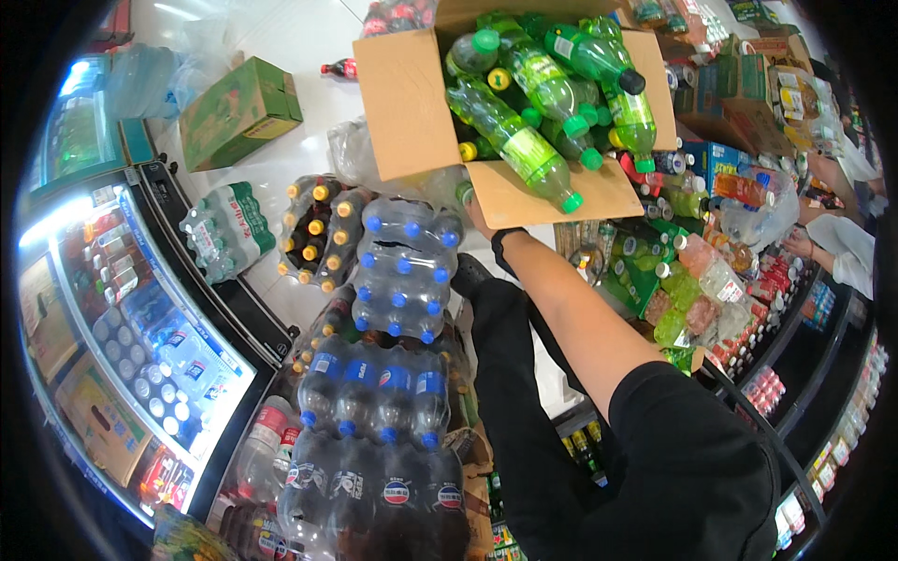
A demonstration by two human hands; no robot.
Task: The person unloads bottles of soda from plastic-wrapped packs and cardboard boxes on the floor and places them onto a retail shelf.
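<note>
My right arm stretches up from the lower right, in a black sleeve with a dark band at the wrist. Its hand (480, 221) is beside the lower flap of an open cardboard box (402, 112). The fingers look closed around a small greenish thing (465, 192), which is mostly hidden, so its kind is unclear. Several green soda bottles (529, 154) with green caps lie jumbled in the box, some over its front flap. One bottle with a dark cap (632, 82) lies across the top. My left hand is out of view.
Shrink-wrapped packs of dark soda bottles (374, 383) with blue caps stack up left of my legs. Beyond are yellow-capped bottles (313, 227), a water pack (227, 232) and a green carton (241, 112). A lit drinks cooler (168, 346) lines the left; bottles crowd the right, near another person's arm (823, 252).
</note>
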